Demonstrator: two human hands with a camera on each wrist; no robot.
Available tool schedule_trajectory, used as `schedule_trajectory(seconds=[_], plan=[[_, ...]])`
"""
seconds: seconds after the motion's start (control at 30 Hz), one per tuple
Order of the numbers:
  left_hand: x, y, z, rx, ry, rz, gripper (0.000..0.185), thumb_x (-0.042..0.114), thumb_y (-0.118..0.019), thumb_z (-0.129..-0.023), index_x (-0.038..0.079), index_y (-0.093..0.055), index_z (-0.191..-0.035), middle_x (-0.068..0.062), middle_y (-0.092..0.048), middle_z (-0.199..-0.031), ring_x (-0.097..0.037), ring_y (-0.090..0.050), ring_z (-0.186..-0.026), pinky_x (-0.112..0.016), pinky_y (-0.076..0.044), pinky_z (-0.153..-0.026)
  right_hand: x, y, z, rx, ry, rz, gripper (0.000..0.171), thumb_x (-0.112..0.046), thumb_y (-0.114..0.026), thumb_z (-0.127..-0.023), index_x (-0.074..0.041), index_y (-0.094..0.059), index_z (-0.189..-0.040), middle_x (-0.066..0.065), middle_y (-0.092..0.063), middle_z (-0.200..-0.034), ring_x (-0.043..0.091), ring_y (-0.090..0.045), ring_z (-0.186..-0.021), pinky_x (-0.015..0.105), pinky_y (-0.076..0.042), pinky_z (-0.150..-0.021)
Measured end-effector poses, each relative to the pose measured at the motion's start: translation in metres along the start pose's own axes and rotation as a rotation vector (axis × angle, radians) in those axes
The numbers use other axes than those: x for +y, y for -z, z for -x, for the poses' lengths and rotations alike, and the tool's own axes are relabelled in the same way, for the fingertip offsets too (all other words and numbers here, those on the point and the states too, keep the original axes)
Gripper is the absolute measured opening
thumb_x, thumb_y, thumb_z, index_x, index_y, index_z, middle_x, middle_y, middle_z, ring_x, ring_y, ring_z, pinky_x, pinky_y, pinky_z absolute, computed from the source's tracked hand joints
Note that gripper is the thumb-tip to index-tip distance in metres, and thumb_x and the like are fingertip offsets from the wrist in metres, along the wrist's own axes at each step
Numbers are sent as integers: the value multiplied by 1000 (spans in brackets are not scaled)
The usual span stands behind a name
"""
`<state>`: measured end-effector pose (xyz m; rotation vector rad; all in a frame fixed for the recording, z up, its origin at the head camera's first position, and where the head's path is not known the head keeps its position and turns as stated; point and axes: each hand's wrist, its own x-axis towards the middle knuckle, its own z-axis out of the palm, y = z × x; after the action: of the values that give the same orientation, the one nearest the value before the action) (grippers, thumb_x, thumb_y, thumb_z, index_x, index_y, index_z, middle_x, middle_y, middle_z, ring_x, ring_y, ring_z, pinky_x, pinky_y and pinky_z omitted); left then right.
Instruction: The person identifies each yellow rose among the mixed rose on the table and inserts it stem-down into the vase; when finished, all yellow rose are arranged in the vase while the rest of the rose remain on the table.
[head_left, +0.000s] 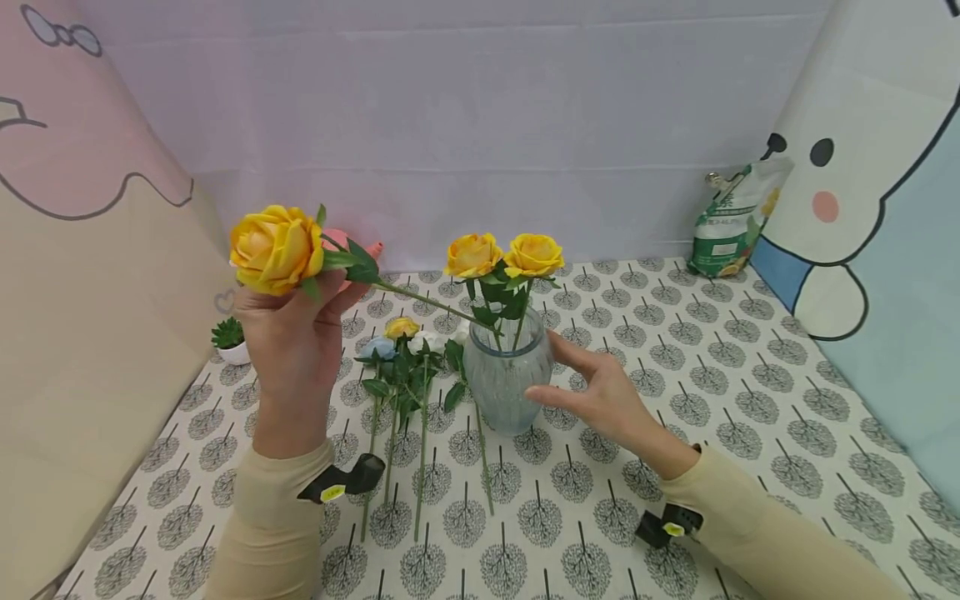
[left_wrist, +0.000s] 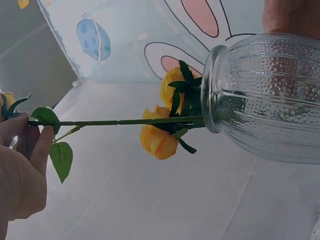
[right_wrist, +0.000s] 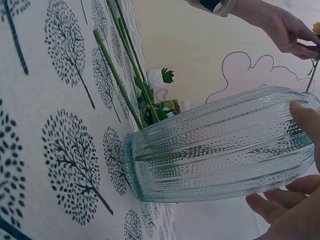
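Yellow rose (head_left: 276,247) sits at the top of the left hand (head_left: 294,346) in the head view, its bloom just above the fingertips, which pinch the stem right under the flower. From that grip the stem (head_left: 427,302) slants down and away to the right, its far end inside the mouth of the glass vase (head_left: 506,375). Two more yellow roses (head_left: 504,255) already stand in the vase. The right hand (head_left: 606,398) lies against the vase's right side with straight fingers, thumb low on the glass, holding nothing else. Between the two hands, just right of the left wrist, a loose bunch of flowers (head_left: 405,367) lies flat on the tree-patterned counter (head_left: 750,400). Beyond the left hand, a small potted plant (head_left: 229,340) stands near the left wall; far beyond the right hand, a pouch (head_left: 735,218) leans at the back.

From the left wrist, the left hand (left_wrist: 20,170) grips the stem (left_wrist: 125,121) between thumb and fingers beside a leaf (left_wrist: 61,159). The stem runs straight from the grip to the vase (left_wrist: 265,95) rim, passing the two blooms (left_wrist: 165,125). A fingertip of the other hand shows at the vase's far edge.

From the right wrist, the right hand (right_wrist: 292,205) has relaxed, extended fingers at the vase (right_wrist: 220,145) wall, thumb touching it. Past the vase, green stems (right_wrist: 125,75) lie on the counter (right_wrist: 45,125), and the left hand (right_wrist: 285,27) shows high up.
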<state>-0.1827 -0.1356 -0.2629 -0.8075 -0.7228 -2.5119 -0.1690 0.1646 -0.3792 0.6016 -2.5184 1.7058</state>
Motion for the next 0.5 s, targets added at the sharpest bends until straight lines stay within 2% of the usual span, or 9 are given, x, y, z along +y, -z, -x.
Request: schedule_trajectory(seconds=[0.1, 0.33, 0.5], plan=[[-4, 1, 2, 12, 23, -6, 42, -29, -62, -77, -14, -60, -116, -24, -60, -103, -35, -70, -88, -47, -60, -70, 0, 0, 0, -5, 0, 4, 88, -27, -84, -83, -4, -36, -153, 10, -45, -150, 27, -41, -140, 52, -27, -116], [-16, 7, 2, -55, 25, -95, 37, -27, -58, -81, -13, -67, -114, -21, -61, -104, -31, -71, -87, -44, -60, -74, 1, 0, 0, -3, 11, -1, 87, -26, -84, -83, -2, -36, -152, 11, -45, -150, 28, -44, -138, 50, -28, -116], [-24, 11, 1, -63, 54, -120, 36, -27, -58, -82, -11, -70, -113, -21, -62, -108, -30, -71, -88, -45, -60, -74, 1, 0, 0, -2, 6, 2, 87, -26, -84, -83, -2, -36, -152, 12, -45, -150, 29, -45, -138, 50, -28, -116]])
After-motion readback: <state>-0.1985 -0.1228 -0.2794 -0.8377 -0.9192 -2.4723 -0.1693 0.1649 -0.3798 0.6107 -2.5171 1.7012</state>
